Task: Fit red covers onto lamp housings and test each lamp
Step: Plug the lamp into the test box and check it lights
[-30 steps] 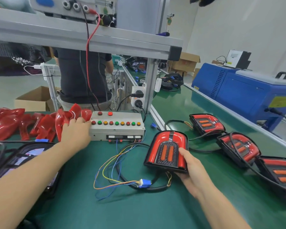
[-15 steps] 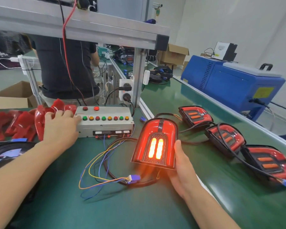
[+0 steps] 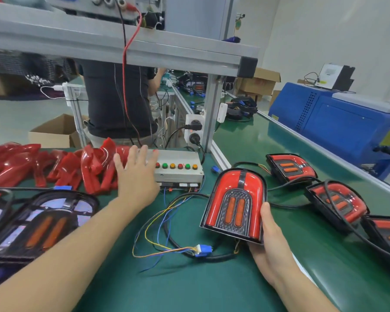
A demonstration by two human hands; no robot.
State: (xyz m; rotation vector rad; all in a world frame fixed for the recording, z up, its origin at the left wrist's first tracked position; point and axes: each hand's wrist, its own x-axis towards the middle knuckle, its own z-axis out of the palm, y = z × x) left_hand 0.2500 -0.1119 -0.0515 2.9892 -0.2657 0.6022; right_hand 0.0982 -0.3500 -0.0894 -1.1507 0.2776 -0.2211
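Lamp (image 3: 234, 206) dark now, arch away.

Your green bench (image 3: 245, 140) carries: a button box (image 3: 178, 170) at the back; red covers (image 3: 61, 167) heaped at its left; bare housings (image 3: 38, 224) near left; three covered lamps (image 3: 337, 203) in a row at right; loose wires (image 3: 167, 224) with a blue plug (image 3: 204, 249) in the middle.

My single head view looks forward and down from close above the green counter (image 3: 189, 284), near edge below me, far frame ahead.
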